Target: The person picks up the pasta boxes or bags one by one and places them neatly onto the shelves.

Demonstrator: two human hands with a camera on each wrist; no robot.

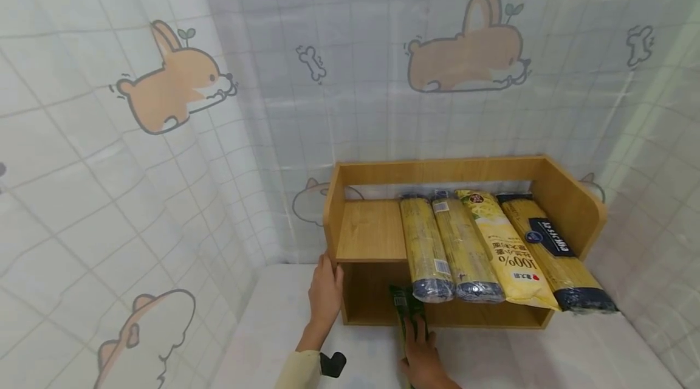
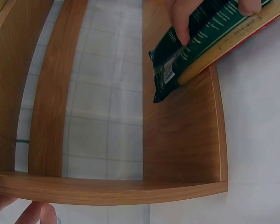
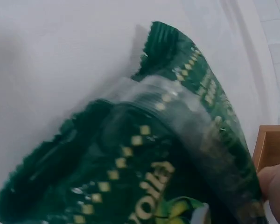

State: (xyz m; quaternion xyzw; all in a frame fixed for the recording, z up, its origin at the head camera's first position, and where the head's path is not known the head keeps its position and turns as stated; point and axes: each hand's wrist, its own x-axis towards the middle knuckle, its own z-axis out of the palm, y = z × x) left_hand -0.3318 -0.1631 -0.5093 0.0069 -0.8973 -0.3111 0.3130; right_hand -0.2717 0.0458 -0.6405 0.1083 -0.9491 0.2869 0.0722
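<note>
My left hand (image 1: 325, 290) holds the left side panel of a two-level wooden shelf (image 1: 370, 230); in the left wrist view its thumb and fingers lie on either side of the panel edge. My right hand (image 1: 423, 357) grips a long green pasta pack (image 2: 196, 49) at the opening of the lower level. The pack's front end is inside the lower compartment, tilted over the bottom board. Up close in the right wrist view, the crinkled green wrapper (image 3: 130, 154) fills much of the picture, and only a bit of a hand shows at the right edge.
On the upper level lie two clear spaghetti packs (image 1: 426, 246) (image 1: 467, 249), a yellow pasta pack (image 1: 508, 249) and a dark-labelled spaghetti pack (image 1: 541, 243), all jutting over the front edge. The shelf stands on a white tabletop (image 1: 279, 298) against a patterned tile-print wall covering (image 1: 361, 97).
</note>
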